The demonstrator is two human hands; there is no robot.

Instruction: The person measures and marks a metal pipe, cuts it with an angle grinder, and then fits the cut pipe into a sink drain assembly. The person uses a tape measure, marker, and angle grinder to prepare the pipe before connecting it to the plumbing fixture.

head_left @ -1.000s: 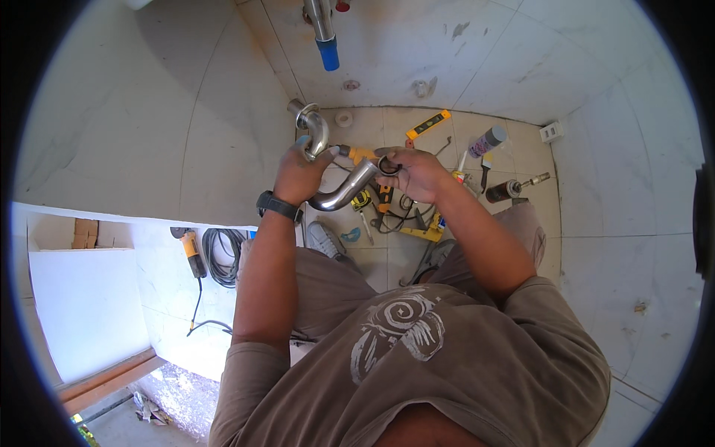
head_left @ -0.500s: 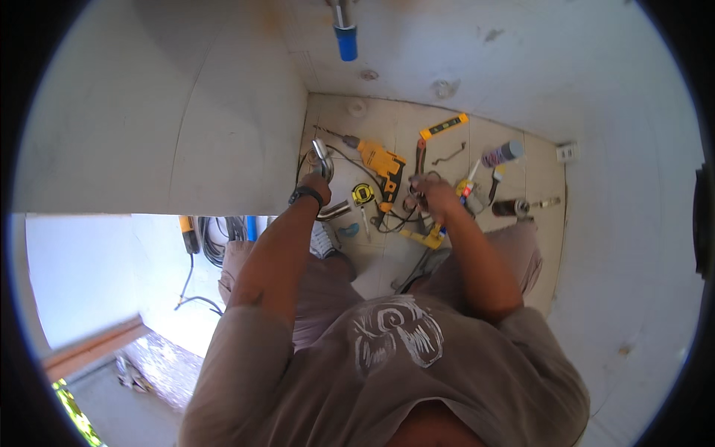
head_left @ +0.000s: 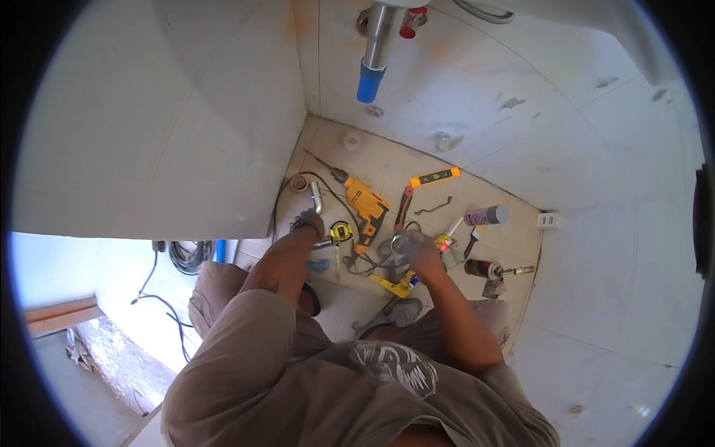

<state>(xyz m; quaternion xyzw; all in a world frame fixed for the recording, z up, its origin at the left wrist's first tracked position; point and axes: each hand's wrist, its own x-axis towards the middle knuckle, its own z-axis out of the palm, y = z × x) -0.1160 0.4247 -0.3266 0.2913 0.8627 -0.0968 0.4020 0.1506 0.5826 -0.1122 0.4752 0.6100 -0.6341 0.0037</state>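
Note:
My left hand (head_left: 307, 220) is closed around a bent chrome drain pipe (head_left: 316, 197), whose upper end sticks up past the fingers. A yellow tape measure (head_left: 341, 232) lies just right of that hand, and a yellow corded drill (head_left: 366, 205) with a long bit rests on the floor beyond. My right hand (head_left: 422, 255), smeared by motion, is closed on a round silvery piece (head_left: 400, 244) too blurred to name. Below it lies a yellow tool (head_left: 395, 285). A red-handled tool (head_left: 404, 205) is on the floor just beyond it.
Overhead, a chrome pipe with a blue end (head_left: 370, 83) hangs by the far wall. Rightward lie a yellow level (head_left: 435, 177), a spray can (head_left: 486, 216), a brush (head_left: 473, 240) and a dark can (head_left: 483, 268). A white panel (head_left: 164, 149) blocks the left; coiled cable (head_left: 191, 255) lies below it.
The view has tilted upward, showing more of the far wall and the hanging pipe. My left hand still holds the bent pipe; my right hand has turned, bringing the round piece into sight.

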